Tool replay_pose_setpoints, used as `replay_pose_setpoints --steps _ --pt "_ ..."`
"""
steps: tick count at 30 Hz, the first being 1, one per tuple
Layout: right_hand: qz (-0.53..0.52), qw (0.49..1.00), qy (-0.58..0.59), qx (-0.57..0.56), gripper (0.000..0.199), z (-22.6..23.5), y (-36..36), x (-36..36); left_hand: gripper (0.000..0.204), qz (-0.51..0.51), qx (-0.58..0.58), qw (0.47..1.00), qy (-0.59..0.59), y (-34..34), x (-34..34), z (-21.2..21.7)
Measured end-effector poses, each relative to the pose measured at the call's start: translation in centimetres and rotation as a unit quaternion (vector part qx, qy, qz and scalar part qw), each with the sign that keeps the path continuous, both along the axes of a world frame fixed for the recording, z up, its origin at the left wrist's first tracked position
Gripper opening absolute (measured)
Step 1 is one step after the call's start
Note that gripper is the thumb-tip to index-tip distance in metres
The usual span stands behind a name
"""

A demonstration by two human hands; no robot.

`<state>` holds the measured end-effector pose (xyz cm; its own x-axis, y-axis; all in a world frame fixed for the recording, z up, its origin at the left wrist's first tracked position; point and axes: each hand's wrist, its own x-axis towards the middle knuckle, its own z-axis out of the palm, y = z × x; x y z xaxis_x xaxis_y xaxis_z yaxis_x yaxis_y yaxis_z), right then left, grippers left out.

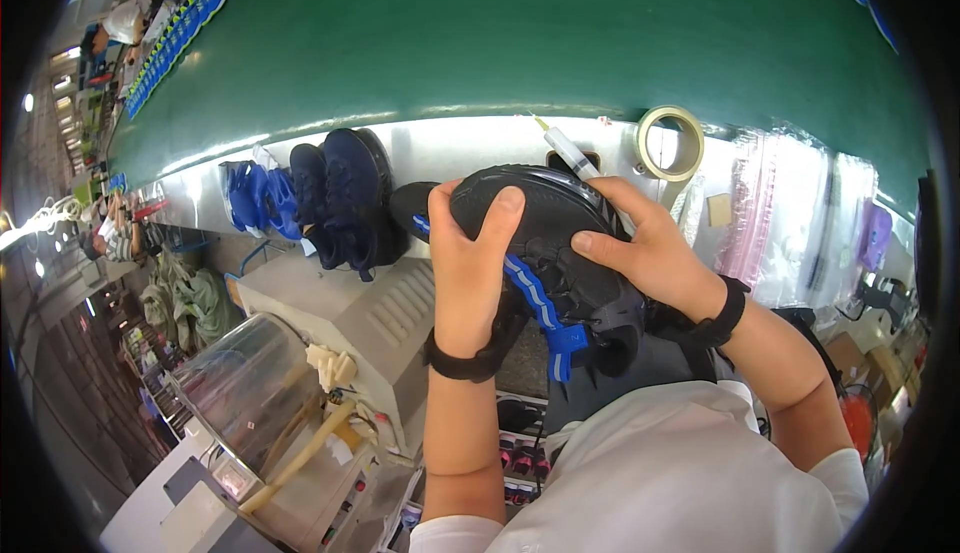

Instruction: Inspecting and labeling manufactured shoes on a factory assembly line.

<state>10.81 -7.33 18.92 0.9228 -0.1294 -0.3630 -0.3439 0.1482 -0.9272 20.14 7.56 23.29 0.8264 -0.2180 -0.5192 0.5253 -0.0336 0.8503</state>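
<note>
A black shoe [545, 243] with a blue strip along its side is held sole-up in front of my chest. My left hand [468, 253] wraps its left end, thumb over the sole. My right hand [645, 243] grips the right side, fingers pressed on the upper. Both wrists wear black bands. The shoe's toe end lies close to the metal edge of a green conveyor belt [520, 43].
Dark blue shoes [345, 198] and blue pieces [255, 198] sit on the belt's metal edge at left. A syringe [570, 148] and a tape roll [670, 143] lie at the edge. A beige machine [340, 323] with a clear dome [235, 373] stands at lower left. Plastic bags [790, 213] hang at right.
</note>
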Motion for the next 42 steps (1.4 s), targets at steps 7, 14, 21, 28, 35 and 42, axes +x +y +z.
replay_pose_setpoints --steps 7,14,21,28,35,42 --pt "-0.01 1.0 -0.012 0.007 0.048 0.2 0.3 -0.5 0.029 0.017 0.05 0.996 -0.07 -0.3 -0.4 -0.6" --pt "-0.02 0.995 0.034 0.094 0.048 0.3 0.7 -0.6 0.027 0.016 0.061 0.995 -0.075 -0.1 -0.6 -0.8" --pt "0.003 1.0 -0.006 0.015 0.054 0.9 0.4 -0.3 0.026 0.04 0.1 0.991 -0.082 0.4 0.0 -0.8" --pt "0.006 0.995 0.061 0.077 0.059 2.3 -0.8 -1.8 0.022 0.117 -0.046 0.992 -0.028 1.7 1.2 -0.3" --pt "-0.026 0.995 0.011 -0.095 0.061 1.4 -0.3 -1.8 0.081 0.008 -0.068 0.997 0.03 1.3 -3.0 -0.8" --pt "-0.041 0.996 0.017 -0.083 0.059 1.5 -0.7 -1.7 0.08 0.013 -0.076 0.989 0.126 -0.6 -4.6 1.8"
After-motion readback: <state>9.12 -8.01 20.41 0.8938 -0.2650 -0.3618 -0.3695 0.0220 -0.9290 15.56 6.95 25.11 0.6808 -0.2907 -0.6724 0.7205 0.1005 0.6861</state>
